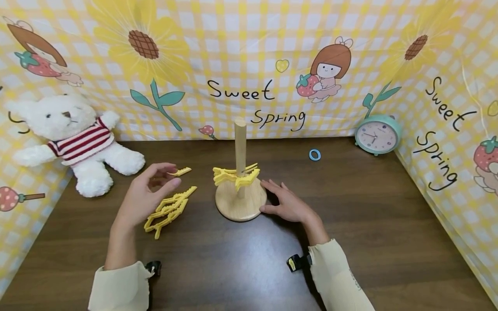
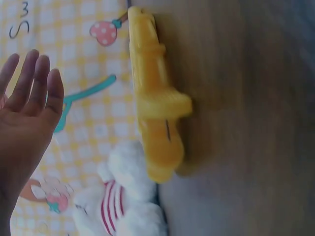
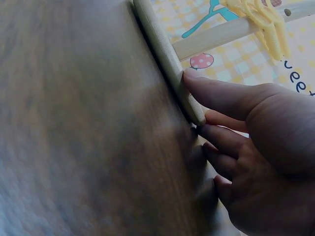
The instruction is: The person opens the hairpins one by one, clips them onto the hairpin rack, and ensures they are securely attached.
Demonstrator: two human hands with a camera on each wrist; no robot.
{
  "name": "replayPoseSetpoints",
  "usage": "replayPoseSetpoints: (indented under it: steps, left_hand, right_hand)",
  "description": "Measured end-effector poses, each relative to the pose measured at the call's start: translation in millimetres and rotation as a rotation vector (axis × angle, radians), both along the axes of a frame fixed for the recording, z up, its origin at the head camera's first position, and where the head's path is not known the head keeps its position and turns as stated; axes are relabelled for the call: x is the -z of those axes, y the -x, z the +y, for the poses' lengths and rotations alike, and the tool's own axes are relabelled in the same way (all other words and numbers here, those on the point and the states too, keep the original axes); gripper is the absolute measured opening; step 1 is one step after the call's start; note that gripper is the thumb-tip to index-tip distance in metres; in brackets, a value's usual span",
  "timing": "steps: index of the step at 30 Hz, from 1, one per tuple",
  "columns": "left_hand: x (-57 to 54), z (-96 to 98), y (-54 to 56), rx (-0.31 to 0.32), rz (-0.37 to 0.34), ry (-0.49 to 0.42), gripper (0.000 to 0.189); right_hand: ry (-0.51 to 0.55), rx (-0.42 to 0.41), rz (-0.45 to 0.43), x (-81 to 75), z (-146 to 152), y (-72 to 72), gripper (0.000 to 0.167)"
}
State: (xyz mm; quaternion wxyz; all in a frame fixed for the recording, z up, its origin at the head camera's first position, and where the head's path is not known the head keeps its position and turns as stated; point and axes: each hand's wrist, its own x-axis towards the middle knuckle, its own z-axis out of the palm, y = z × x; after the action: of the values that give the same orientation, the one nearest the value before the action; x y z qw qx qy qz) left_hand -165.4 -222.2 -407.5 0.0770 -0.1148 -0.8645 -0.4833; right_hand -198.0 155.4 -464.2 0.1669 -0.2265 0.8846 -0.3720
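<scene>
A wooden stand, with a round base [image 1: 241, 211] and an upright pole [image 1: 240, 142], is near the middle of the table. Several yellow notched pieces [image 1: 223, 176] sit around the pole above the base. My right hand [image 1: 288, 203] holds the base's right edge; in the right wrist view the thumb lies on the rim [image 3: 170, 64], with fingers beyond it. To the left, my left hand [image 1: 145, 190] is raised beside more yellow notched pieces [image 1: 171, 207] on the table. Its fingers look extended and hold nothing in the left wrist view. Another yellow piece [image 1: 183, 171] shows past its fingertips.
A white teddy bear [image 1: 89, 151] in a striped shirt sits at the back left. Toward the back right are a blue ring [image 1: 314, 155] and a mint alarm clock [image 1: 377, 134]. Patterned cloth [image 1: 233, 52] borders the table at the back and sides.
</scene>
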Motion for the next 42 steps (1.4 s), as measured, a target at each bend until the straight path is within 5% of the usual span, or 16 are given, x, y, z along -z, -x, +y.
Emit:
replayPoseSetpoints:
  steps: [7,14,21,27,36,42]
  left_hand:
    - [8.8,-19.9,-7.3,-0.046,-0.031,-0.030,0.041]
    - [21.5,-43.2,-10.9,-0.030,-0.065,-0.025,0.046]
    - [29.4,-59.0,-12.0,0.003,-0.236,0.112,0.058]
    - [33.1,-62.7,-13.4,0.071,-0.354,0.170,0.071]
    - [41.8,-62.3,-8.3,0.028,-0.375,0.221,0.070]
    - [46.1,-59.8,-4.5,0.072,-0.402,0.255,0.072]
  right_hand:
    - [-0.004,0.002,0.014,-1.9,2,1.2,0.077]
    - [-0.008,0.004,-0.011,-0.1,1,0.7,0.078]
    - [0.000,0.008,0.000,2.0,0,0.5,0.077]
    - [-0.006,0.014,-0.011,0.5,1,0.8,0.078]
    - [0.000,0.001,0.007,-0.2,1,2.7,0.078]
    - [-0.002,0.005,0.001,2.7,2,1.9,0.078]
